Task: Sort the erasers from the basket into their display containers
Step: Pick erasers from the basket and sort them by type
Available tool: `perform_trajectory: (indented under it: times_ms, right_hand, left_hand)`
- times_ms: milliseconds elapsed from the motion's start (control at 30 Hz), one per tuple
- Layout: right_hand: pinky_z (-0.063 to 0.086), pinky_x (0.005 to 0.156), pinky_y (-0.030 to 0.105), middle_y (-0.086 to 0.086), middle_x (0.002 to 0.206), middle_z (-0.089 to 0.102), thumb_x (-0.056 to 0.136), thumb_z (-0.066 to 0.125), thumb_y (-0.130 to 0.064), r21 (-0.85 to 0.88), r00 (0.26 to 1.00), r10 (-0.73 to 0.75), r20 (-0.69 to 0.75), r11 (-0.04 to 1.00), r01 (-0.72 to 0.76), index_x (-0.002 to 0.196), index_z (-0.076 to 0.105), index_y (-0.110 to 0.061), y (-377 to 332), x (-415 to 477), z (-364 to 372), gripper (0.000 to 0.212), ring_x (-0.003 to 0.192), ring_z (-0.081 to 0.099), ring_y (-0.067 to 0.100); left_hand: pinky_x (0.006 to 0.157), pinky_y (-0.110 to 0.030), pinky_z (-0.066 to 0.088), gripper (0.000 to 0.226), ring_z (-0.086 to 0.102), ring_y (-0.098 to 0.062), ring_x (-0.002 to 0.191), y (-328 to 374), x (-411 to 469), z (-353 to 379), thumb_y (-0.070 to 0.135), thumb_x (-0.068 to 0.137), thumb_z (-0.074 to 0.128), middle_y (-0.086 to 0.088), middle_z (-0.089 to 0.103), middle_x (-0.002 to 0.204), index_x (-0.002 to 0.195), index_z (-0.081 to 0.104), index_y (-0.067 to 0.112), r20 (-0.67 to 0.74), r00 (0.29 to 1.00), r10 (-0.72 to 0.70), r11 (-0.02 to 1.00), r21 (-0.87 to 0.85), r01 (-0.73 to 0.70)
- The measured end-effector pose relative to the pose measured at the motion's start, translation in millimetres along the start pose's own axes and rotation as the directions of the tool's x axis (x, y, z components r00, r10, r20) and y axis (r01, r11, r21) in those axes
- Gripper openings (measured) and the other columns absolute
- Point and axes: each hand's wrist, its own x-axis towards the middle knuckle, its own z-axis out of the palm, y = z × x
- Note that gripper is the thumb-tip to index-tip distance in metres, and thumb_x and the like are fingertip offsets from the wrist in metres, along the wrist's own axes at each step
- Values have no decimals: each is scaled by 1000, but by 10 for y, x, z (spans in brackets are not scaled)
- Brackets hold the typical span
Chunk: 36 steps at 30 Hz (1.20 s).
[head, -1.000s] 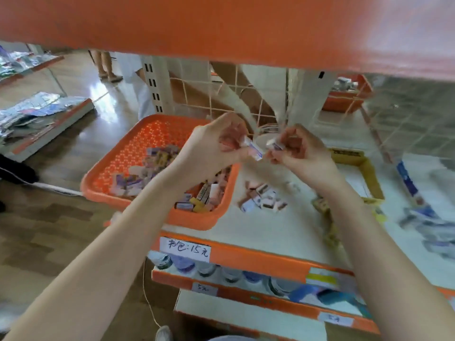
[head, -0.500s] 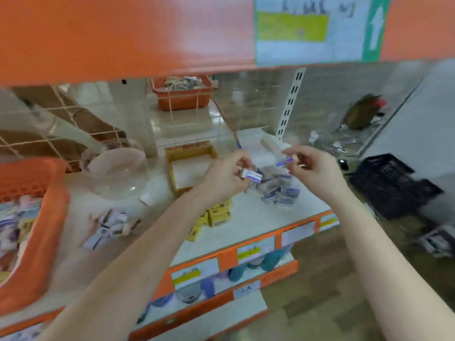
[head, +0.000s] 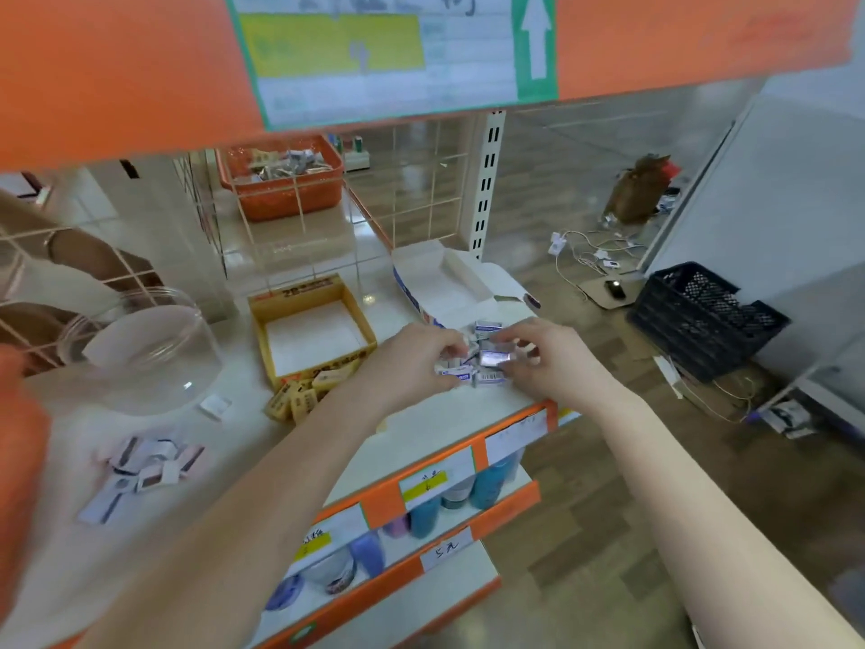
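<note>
Erasers [head: 487,363] heaped on shelf [head: 444,419] before white box [head: 444,283]. Left grip [head: 412,363] curled, pinching one at heap edge; right grip [head: 538,363] curled over heap, hold unclear.

Lit brightly and evenly; only faint, soft shadows on the shelf [head: 444,414] near its front edge. Sheen on the glossy floor [head: 561,180] and a small highlight on the clear jar [head: 150,353]. Softened throughout by motion blur, worst on the basket [head: 18,461] at the left edge; bowed by wide-angle distortion toward the corners.
</note>
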Motion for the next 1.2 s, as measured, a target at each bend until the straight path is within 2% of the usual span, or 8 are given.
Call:
perform_trajectory:
  times_ms: [133, 233, 333, 567, 633, 800, 967, 1200]
  right_hand:
    - [30, 94, 17, 0, 125, 51, 83, 66, -16, 49, 990, -1, -144, 999, 8, 123, 60, -19, 19, 46, 44, 41, 118, 47, 16]
    - [22, 99, 12, 1, 145, 37, 87, 64, -26, 16, 999, 19, -30, 1000, -18, 136, 47, -17, 16, 97, 148, 53, 132, 37, 14]
    - [17, 107, 16, 1, 154, 26, 91, 58, -32, 1, 995, 23, 99, 1000, -23, 142, 40, -15, 17, 100, 277, 56, 140, 26, 13]
    - [35, 100, 17, -11, 131, 55, 89, 60, -30, 116, 994, -1, 110, 993, -12, 124, 60, -25, 126, 31, 2, 36, 119, 50, 8]
    - [39, 102, 25, -16, 125, 56, 89, 59, -29, 159, 996, 7, 94, 987, -22, 121, 62, -26, 173, 15, -60, 32, 117, 51, 7]
    - [27, 103, 19, -2, 141, 45, 92, 56, -24, 72, 999, -1, -53, 997, 5, 132, 52, -17, 212, 146, -16, 40, 130, 40, 12]
    - [20, 98, 10, 2, 149, 32, 95, 51, -33, 72, 999, -18, 32, 997, 15, 139, 43, -18, 144, 278, 238, 46, 135, 32, 13]
    - [34, 88, 15, 3, 120, 58, 93, 54, -24, 152, 986, -41, -161, 986, 66, 123, 59, -15, 168, 272, 335, 32, 110, 54, 16]
  left_hand:
    - [104, -32, 28, 69, 33, -28, 127, 31, -73, -22, 35, 83, 69, -5, 36, 139, 142, 36, 22, -36, 991, -131, 991, -9, 131]
    - [106, -34, 30, 76, 33, -29, 134, 106, -63, 12, 36, 88, 64, -10, 29, 149, 148, 24, 15, 64, 981, -181, 984, 8, 181]
    - [105, -34, 32, 69, 36, -28, 133, 214, -60, 81, 34, 89, 61, -12, 31, 149, 146, 29, 14, 100, 981, -167, 986, 29, 165]
    - [106, -33, 31, 69, 28, -27, 138, 351, -110, 212, 30, 90, 59, -13, 18, 155, 148, 25, 14, 97, 989, -112, 992, -38, 116]
    - [113, -35, 22, 78, 17, -28, 144, 341, -113, 230, 32, 90, 59, -12, 6, 158, 151, 13, 15, 77, 986, -149, 985, -70, 155]
    - [118, -39, 7, 97, -5, -30, 146, 342, -71, 301, 43, 89, 59, -15, -10, 158, 151, -7, 10, 53, 968, -244, 964, -91, 248]
    - [119, -40, 0, 100, -14, -31, 145, 331, -22, 415, 51, 88, 55, -16, -12, 158, 150, -9, 6, 36, 963, -265, 962, -59, 267]
    - [120, -36, 3, 106, -9, -21, 146, 276, -33, 502, 52, 83, 61, -6, -7, 160, 150, -10, 11, -102, 949, -298, 945, -168, 279]
